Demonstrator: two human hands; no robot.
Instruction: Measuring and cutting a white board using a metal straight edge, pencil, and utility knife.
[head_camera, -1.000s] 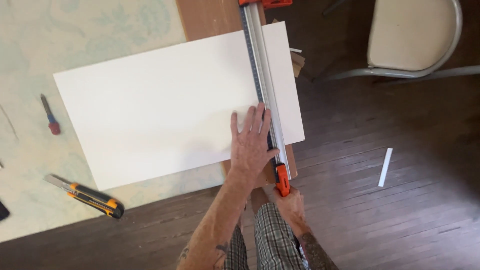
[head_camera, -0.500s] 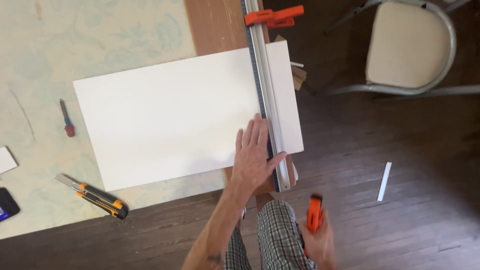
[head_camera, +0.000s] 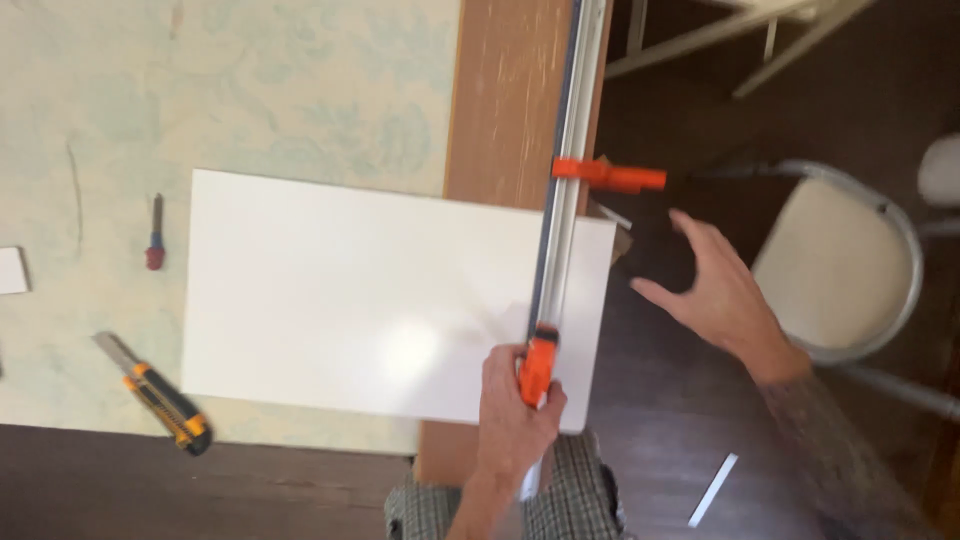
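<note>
My left hand (head_camera: 515, 410) is closed around the orange handle (head_camera: 538, 365) at the near end of the long metal straightedge (head_camera: 566, 200), fingers wrapped over it at the near edge of the white board (head_camera: 370, 300). The straightedge runs away from me across the right part of the board and on along the brown wooden plank (head_camera: 500, 90) beneath, with an orange clamp (head_camera: 610, 177) fixed to it just past the board's far edge. My right hand (head_camera: 715, 290) hangs open in the air to the right of the board, fingers spread, holding nothing, above the dark wooden floor (head_camera: 660, 420). The board lies flat, mostly on the pale patterned covering (head_camera: 250, 80), its right strip reaching past the plank. To the left on that covering lie a small red-handled tool (head_camera: 155, 235) and, nearer me, a yellow-and-black utility knife (head_camera: 155, 395), both well apart from the board. A metal-framed chair with a pale seat (head_camera: 835, 265) stands to my right, and a thin white strip (head_camera: 712, 490) lies on the floor near my checked trousers (head_camera: 575, 495).
</note>
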